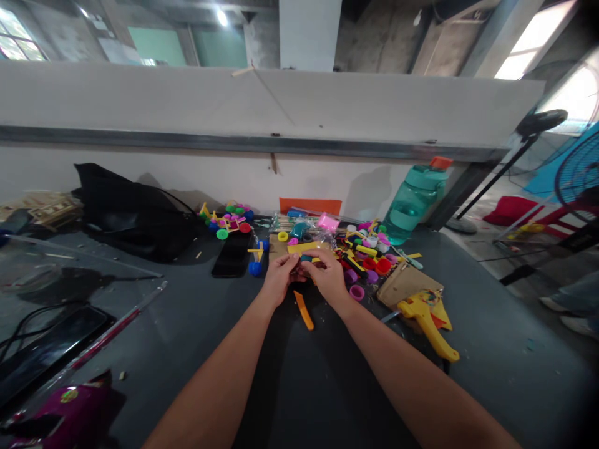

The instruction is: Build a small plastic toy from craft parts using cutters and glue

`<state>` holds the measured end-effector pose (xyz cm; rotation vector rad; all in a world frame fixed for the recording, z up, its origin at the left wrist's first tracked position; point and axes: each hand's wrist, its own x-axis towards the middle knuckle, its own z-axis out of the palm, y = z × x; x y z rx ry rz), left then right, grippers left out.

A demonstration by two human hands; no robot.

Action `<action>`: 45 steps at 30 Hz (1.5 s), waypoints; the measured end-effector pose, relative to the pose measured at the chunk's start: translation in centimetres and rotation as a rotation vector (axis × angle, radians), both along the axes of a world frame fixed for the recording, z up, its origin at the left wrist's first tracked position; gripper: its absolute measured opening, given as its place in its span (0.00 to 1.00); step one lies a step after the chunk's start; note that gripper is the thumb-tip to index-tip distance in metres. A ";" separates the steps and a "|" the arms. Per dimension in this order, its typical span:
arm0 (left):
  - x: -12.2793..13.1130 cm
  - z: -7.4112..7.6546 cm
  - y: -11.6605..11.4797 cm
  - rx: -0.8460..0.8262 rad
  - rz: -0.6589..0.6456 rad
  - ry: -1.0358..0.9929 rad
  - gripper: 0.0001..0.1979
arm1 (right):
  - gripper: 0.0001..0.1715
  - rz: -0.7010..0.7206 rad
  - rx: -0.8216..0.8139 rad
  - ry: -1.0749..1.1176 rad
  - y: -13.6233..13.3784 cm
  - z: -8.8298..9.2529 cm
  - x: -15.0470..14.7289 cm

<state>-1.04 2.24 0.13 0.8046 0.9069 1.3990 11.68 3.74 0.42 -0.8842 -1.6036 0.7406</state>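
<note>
My left hand (279, 279) and my right hand (327, 274) meet over the middle of the dark table (196, 349), fingers pinched together. Between the fingertips is something small that I cannot make out; a bit of teal shows at the right fingers. Just below the hands lies an orange cutter (304, 310). A yellow strip (302, 247) is right behind the fingertips. Left of my left hand stands a small piece with blue caps (255, 268). Purple caps (357, 292) and red caps (383, 267) lie to the right of my right hand.
A yellow glue gun (428, 324) rests at the right by a cardboard piece (405, 284). Behind stands a teal bottle (409, 202). To the left are a black phone (231, 255), a black bag (131, 212) and a purple packet (70, 411). A white partition (187, 100) closes the back.
</note>
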 end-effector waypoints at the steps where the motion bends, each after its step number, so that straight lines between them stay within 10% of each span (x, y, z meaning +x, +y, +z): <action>1: 0.0 0.0 0.0 0.002 -0.003 0.005 0.17 | 0.10 0.000 0.002 0.004 0.0 0.0 0.0; 45: 0.0 0.0 -0.1 0.024 -0.015 -0.016 0.14 | 0.11 -0.033 0.054 -0.064 0.2 -0.7 -0.1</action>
